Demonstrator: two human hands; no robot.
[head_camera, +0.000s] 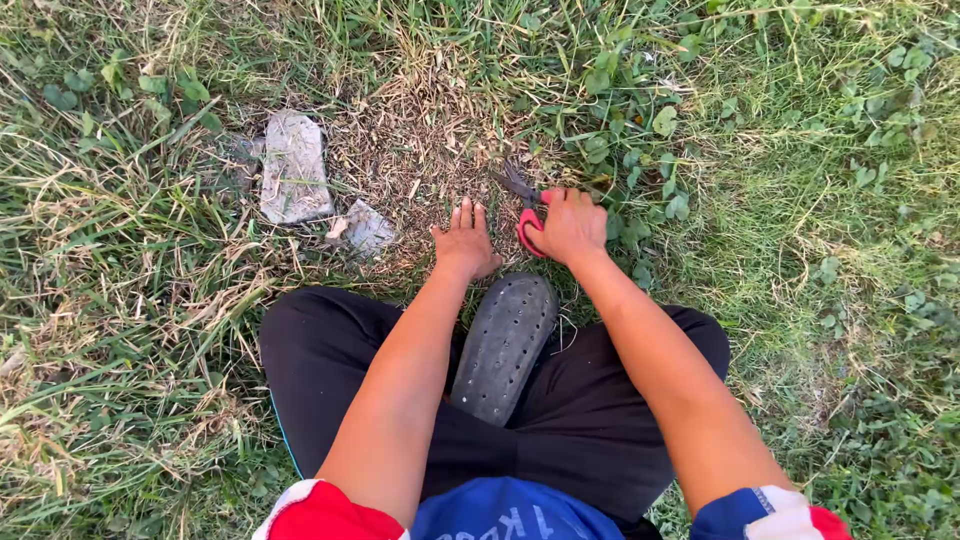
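Note:
My right hand (572, 225) grips a pair of red-handled scissors (527, 215), whose dark blades point up and left over a patch of dry, cut grass (420, 150). Just left of it, my left hand (465, 240) rests palm down on the ground with its fingers together, holding nothing. Both hands reach out past my knees in black trousers (330, 360). A grey perforated shoe (503, 345) sits between my forearms, toe toward the hands.
A flat grey stone (293, 165) lies to the left of the bare patch, with a smaller grey piece (368, 228) beside it. Long green grass and leafy weeds (640, 130) surround the patch on every side.

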